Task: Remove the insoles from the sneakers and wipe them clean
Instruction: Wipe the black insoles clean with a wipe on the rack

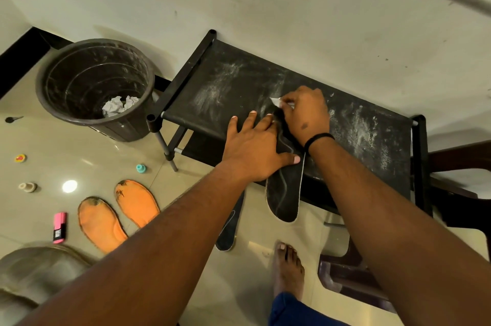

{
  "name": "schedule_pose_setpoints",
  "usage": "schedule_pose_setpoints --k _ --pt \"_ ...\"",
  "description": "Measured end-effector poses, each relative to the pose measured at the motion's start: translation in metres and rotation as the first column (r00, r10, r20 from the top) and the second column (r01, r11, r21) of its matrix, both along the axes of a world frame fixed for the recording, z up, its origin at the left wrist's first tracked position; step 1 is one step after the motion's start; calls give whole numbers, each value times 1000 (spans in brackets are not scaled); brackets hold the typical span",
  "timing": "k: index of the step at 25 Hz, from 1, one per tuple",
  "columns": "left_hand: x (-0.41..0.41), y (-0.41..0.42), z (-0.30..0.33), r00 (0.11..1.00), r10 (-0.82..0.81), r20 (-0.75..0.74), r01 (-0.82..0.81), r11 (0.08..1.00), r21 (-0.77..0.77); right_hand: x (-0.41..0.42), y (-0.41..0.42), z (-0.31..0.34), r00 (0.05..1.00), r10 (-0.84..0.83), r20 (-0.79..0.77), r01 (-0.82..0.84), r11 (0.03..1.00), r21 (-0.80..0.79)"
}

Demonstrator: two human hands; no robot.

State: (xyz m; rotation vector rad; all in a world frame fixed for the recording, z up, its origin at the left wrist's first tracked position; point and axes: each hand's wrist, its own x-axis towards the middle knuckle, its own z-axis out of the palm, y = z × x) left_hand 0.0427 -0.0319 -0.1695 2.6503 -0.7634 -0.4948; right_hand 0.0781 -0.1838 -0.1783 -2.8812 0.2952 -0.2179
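Note:
A black insole [285, 192] lies on the dusty black rack top [228, 86], its heel end hanging over the front edge. My left hand [255, 145] presses flat on its middle, fingers spread. My right hand [305, 113] is closed on a white tissue [276, 101] at the insole's toe end, which the hands mostly hide. A second black insole [228, 230] leans below the rack, partly behind my left arm. Two worn orange insoles [117, 214] lie side by side on the floor at the left. No sneakers are in view.
A dark bin [79, 118] with crumpled tissues [119, 106] stands left of the rack against the wall. A pink marker [59, 227] and small caps [141, 168] lie on the tiled floor. A dark plastic chair [353, 275] stands right of my bare foot [288, 270].

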Motion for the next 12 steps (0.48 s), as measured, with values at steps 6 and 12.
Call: schedule_pose_setpoints --k 6,12 --pt "-2 -3 6 993 117 -7 -117 986 -118 -1 -1 -5 965 -255 65 243 958 152" --pt "-3 -2 2 983 178 44 -166 965 -203 -35 -12 7 998 30 59 -48 937 345"
